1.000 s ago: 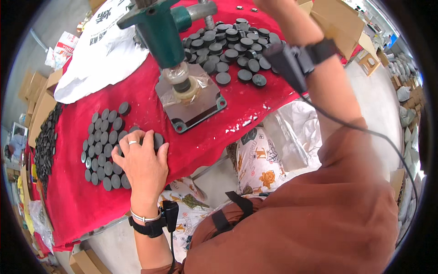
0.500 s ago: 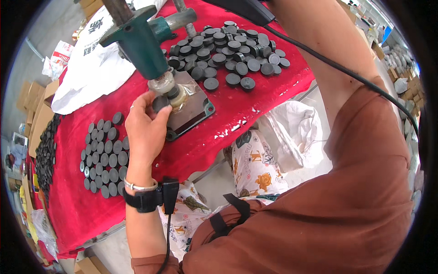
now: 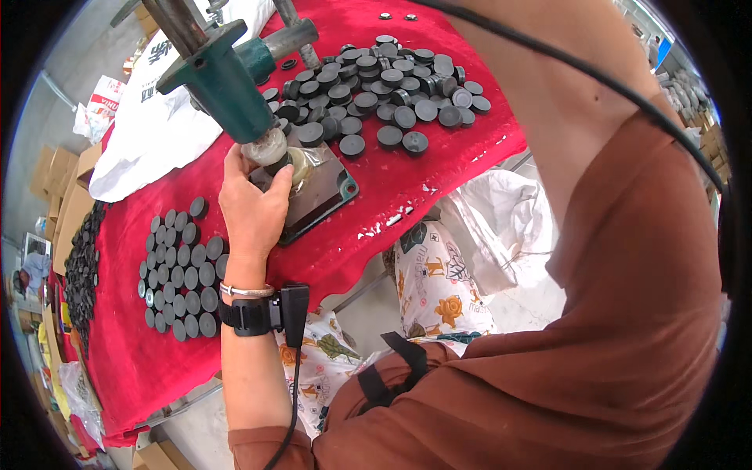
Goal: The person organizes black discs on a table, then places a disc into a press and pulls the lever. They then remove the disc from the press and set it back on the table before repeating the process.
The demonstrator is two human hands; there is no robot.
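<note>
My left hand [image 3: 257, 205] pinches a small black round cap [image 3: 277, 165] between thumb and fingers, directly under the clear-wrapped head [image 3: 265, 146] of a green hand press [image 3: 227, 88]. The fingers partly cover the cap. Beneath it, a pale film-wrapped piece [image 3: 302, 169] sits on the press's flat metal base [image 3: 319, 190]. My right arm [image 3: 540, 86] stretches up past the top edge, so the right hand is out of sight. Beyond the press lies a loose heap of black round caps [image 3: 392, 78]. Left of my wrist, more caps [image 3: 178, 276] stand in close rows.
A red cloth [image 3: 157, 376] covers the table. A white sack [image 3: 160, 137] lies at the far left, near a dark pile of small parts [image 3: 81, 270]. Patterned bags [image 3: 439, 286] stand below the front edge. A black cable [image 3: 580, 66] crosses my right arm.
The cap in my left hand has moved from beside the press head to right underneath it. My right arm has shifted farther up, and the black device on its wrist has left the view.
</note>
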